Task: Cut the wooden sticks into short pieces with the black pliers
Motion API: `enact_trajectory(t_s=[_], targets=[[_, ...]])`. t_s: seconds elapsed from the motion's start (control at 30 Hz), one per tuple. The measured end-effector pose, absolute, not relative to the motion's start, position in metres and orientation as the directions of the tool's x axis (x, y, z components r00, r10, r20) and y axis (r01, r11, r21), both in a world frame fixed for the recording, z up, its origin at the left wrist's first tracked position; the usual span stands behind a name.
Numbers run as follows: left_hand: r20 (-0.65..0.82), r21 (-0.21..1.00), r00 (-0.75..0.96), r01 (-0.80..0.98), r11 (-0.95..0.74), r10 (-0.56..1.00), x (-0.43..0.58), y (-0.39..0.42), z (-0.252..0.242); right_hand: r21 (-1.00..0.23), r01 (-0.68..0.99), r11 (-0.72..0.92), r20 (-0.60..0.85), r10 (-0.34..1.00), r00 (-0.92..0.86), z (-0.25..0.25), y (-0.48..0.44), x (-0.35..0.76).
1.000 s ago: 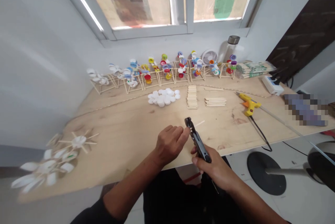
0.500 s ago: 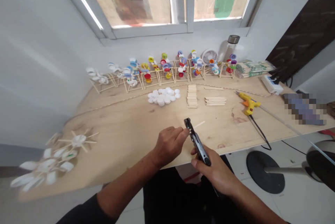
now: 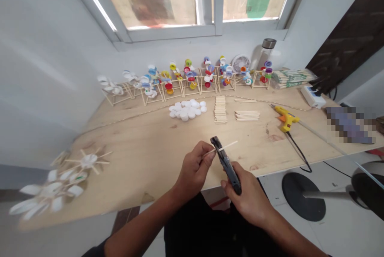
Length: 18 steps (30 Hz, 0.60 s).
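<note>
My left hand (image 3: 196, 165) pinches a thin wooden stick (image 3: 230, 144) between thumb and fingers, above the front of the wooden table. The stick lies across the jaw end of dark grey pliers (image 3: 228, 167), and its pale far end sticks out to the right. Wrapped round the pliers' handles is my right hand (image 3: 250, 193). How tightly the jaws meet the stick is too small to tell. Beyond my hands are a heap of white bottle caps (image 3: 188, 110), a column of short sticks (image 3: 220, 109) and a pile of longer sticks (image 3: 247, 115).
Small stick frames with colourful cap wheels (image 3: 192, 75) line the back. A yellow glue gun (image 3: 286, 119) with its cord lies right, near a power strip (image 3: 313, 96). At the left edge sit a stick wheel (image 3: 89, 161) and a white-petalled wheel (image 3: 52, 189). A twisted cord (image 3: 144, 113) crosses the table.
My left hand has turned and opened its grip into a pinch, showing more of the stick. The stick now reaches farther right past the pliers. My right hand keeps its hold.
</note>
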State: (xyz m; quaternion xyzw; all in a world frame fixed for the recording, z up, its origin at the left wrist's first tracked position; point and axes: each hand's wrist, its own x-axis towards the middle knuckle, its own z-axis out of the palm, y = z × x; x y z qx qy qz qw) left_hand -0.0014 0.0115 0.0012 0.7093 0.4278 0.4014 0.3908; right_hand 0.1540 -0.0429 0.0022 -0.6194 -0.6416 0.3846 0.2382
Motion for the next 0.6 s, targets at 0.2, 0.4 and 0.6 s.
enact_trajectory(t_s=[0.2, 0.4, 0.6], targets=[[0.038, 0.999, 0.363, -0.019, -0.034, 0.931, 0.000, 0.014, 0.005, -0.748, 0.663, -0.032, -0.124, 0.988, -0.093, -0.001, -0.042, 0.154], [-0.031, 0.982, 0.445, -0.154, 0.111, 0.895, 0.002, 0.019, 0.002, -0.706, 0.709, 0.013, -0.064, 0.995, -0.081, -0.005, -0.039, 0.155], [0.133, 0.979, 0.378, 0.095, -0.181, 0.916, -0.003, 0.021, 0.005, -0.676, 0.735, 0.055, -0.019, 0.996, -0.091, -0.008, -0.036, 0.154]])
